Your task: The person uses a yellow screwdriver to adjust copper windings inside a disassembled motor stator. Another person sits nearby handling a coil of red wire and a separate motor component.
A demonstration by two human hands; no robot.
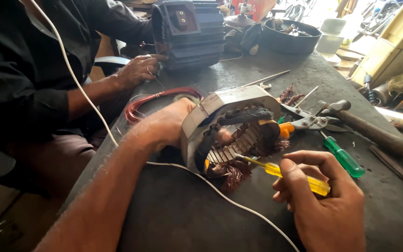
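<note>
- The stator [229,130], a grey metal ring with slotted inner core and dark windings, stands tilted on its side in the middle of the dark workbench [187,219].
- The left hand [171,123] grips the stator's outer rim from the left, fingers wrapped over the edge into the bore, so it is clenched on the stator.
- The right hand [325,205] lies just right of and below the stator, closed around a yellow screwdriver [281,171].
- The screwdriver's shaft points up and left, its tip reaching the slots at the lower inside of the stator.
- Frayed copper wire [234,176] hangs from the stator's lower edge, beside the tip.
- A white cable [229,200] runs across the bench under the left forearm.
- Behind the stator lies a coil [155,100] of red-brown wire.
- To the right lie pliers [306,122] with orange grips, a green screwdriver [343,156] and a hammer [374,133], all apart from the hands.
- Another person's hand [138,70] rests at the bench's far left edge, near a blue motor housing [190,32].
- A dark bowl [290,39] of small parts stands at the far end.
</note>
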